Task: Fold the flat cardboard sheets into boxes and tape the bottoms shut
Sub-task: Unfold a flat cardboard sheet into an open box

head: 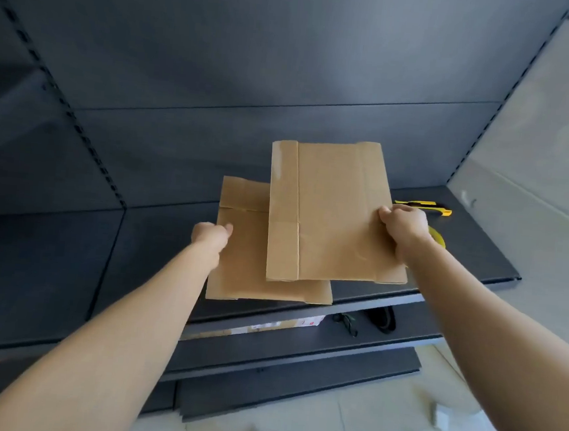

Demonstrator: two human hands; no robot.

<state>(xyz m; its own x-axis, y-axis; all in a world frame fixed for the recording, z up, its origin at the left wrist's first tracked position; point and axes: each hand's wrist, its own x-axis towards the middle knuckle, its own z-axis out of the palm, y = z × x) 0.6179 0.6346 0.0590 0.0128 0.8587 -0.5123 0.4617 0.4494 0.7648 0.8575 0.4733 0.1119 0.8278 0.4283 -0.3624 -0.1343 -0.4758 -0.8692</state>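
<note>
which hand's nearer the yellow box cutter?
Right. The right hand, gripping the upper sheet, is just beside the box cutter; the left hand is at the left edge of the lower sheet.

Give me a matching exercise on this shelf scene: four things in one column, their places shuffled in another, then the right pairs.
Things
1. upper flat brown cardboard sheet
2. lower flat brown cardboard sheet
3. yellow and black utility knife
4. dark-framed glasses

Places
A. on the lower shelf
B. lying on the dark top shelf, left hand pinching its left edge
C. gripped at its right edge by the right hand, overlapping the other sheet
D. on the top shelf, beyond the right hand

Pairs: 1-C, 2-B, 3-D, 4-A
</note>
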